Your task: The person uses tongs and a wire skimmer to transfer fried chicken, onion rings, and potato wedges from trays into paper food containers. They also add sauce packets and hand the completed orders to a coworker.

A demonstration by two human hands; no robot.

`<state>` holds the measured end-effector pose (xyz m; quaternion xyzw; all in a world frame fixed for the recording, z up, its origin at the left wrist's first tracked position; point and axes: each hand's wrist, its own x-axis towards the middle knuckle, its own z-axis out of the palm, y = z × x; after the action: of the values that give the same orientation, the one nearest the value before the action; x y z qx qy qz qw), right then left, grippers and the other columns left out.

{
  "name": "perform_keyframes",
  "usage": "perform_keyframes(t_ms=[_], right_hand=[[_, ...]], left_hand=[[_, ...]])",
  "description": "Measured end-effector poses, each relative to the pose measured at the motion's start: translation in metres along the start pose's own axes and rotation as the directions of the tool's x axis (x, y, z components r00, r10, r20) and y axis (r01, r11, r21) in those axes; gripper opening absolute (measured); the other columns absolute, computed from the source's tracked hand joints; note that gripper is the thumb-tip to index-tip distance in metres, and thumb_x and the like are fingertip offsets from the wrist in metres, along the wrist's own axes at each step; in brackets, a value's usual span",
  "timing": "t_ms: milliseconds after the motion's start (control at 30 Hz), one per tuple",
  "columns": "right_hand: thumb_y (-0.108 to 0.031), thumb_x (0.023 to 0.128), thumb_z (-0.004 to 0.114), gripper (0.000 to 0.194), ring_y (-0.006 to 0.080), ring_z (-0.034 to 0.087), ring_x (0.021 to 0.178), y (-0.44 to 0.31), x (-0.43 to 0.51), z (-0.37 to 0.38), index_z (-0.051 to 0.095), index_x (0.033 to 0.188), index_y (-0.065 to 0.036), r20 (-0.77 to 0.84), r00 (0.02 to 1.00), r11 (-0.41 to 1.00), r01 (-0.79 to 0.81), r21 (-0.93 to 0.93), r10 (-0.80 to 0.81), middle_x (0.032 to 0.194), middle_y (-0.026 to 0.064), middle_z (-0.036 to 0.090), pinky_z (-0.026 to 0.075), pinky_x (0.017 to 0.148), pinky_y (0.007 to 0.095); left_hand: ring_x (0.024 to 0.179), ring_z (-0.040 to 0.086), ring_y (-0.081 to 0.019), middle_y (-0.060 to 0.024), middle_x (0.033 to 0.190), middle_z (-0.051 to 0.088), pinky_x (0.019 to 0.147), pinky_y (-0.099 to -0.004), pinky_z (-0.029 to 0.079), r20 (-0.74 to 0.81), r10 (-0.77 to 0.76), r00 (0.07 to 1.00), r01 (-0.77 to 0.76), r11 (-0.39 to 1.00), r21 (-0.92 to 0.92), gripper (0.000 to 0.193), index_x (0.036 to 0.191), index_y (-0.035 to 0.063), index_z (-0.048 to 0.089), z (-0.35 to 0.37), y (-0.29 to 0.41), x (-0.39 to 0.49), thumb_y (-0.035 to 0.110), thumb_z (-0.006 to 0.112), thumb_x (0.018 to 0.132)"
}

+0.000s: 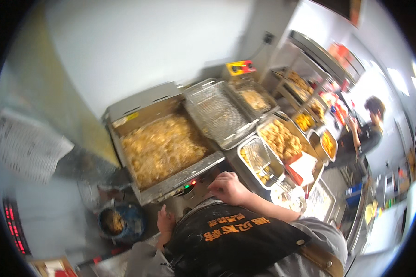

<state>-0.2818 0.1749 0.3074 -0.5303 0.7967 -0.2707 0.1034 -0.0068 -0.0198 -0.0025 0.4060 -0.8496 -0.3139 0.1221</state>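
Note:
My right hand hovers just off the front panel of a steel deep fryer, its fingers bent inward. I see nothing in it, though the curl hides the palm. Lower and to the left, my left hand is beside my apron, fingers apart and empty. Frying food pieces fill the bubbling oil in the fryer. A red and a green light glow on its front panel, close to my right hand. A wire-mesh lid or rack lies to the right of the oil.
A blue bucket stands left of me. To the right are a tray of fried pieces, a wire skimmer over a steel pan, and a smaller fryer. Another person stands farther right near a shelf rack.

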Motion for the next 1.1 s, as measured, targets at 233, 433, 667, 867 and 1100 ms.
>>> perform_keyframes(t_ms=[233,433,667,867,1100], right_hand=[[-0.025,0.092,0.078,0.014,0.0245,0.063,0.111,0.006,-0.021,-0.001,0.081,0.105,-0.022,-0.078,0.997,0.999,0.023,0.025,-0.021,0.097,-0.0039,0.075,0.041,0.099,0.0463],[-0.025,0.093,0.078,0.013,0.0252,0.063,0.11,0.007,-0.035,-0.001,0.081,0.105,-0.022,-0.1,0.995,1.0,-0.018,0.015,0.019,0.096,-0.0039,0.075,0.04,0.1,0.0459],[-0.025,0.088,0.08,0.014,0.0257,0.066,0.107,0.007,-0.039,0.0,0.081,0.102,-0.022,-0.127,0.989,0.997,-0.065,0.042,0.07,0.095,0.0,0.074,0.044,0.094,0.0471],[-0.017,0.086,0.083,0.015,0.0245,0.066,0.105,0.0,-0.036,-0.002,0.08,0.1,-0.018,-0.131,0.991,0.999,-0.026,0.042,0.031,0.092,-0.0006,0.076,0.044,0.096,0.0449],[-0.017,0.086,0.085,0.017,0.0241,0.066,0.105,-0.003,-0.033,0.001,0.08,0.102,-0.016,-0.113,0.992,0.998,-0.04,0.049,0.046,0.09,-0.0023,0.077,0.044,0.096,0.0436]], left_hand=[[0.098,0.066,-0.0451,-0.0197,0.119,0.061,0.079,-0.055,0.055,0.137,-0.003,0.991,0.006,1.0,-0.018,0.062,0.157,0.016,0.05,0.006,-0.022,0.013,0.026,0.066,0.098],[0.103,0.065,-0.0421,-0.0185,0.119,0.062,0.082,-0.0532,0.055,0.238,-0.019,0.971,0.018,1.0,0.006,0.059,0.155,0.012,0.053,0.006,-0.032,0.022,0.021,0.063,0.098],[0.105,0.066,-0.0408,-0.0183,0.116,0.065,0.087,-0.0499,0.056,-0.127,0.302,0.945,-0.306,0.952,-0.017,0.054,0.151,0.0111,0.056,0.017,-0.03,0.01,0.02,0.061,0.098],[0.098,0.068,-0.0395,-0.0159,0.114,0.064,0.08,-0.0522,0.058,-0.084,0.119,0.989,-0.124,0.991,-0.049,0.058,0.153,0.0169,0.055,0.006,-0.014,0.0,0.021,0.067,0.096],[0.091,0.068,-0.038,-0.0141,0.113,0.064,0.077,-0.0515,0.057,-0.04,0.024,0.999,-0.026,0.999,-0.036,0.055,0.152,0.0169,0.056,0.001,-0.005,-0.001,0.022,0.068,0.098]])
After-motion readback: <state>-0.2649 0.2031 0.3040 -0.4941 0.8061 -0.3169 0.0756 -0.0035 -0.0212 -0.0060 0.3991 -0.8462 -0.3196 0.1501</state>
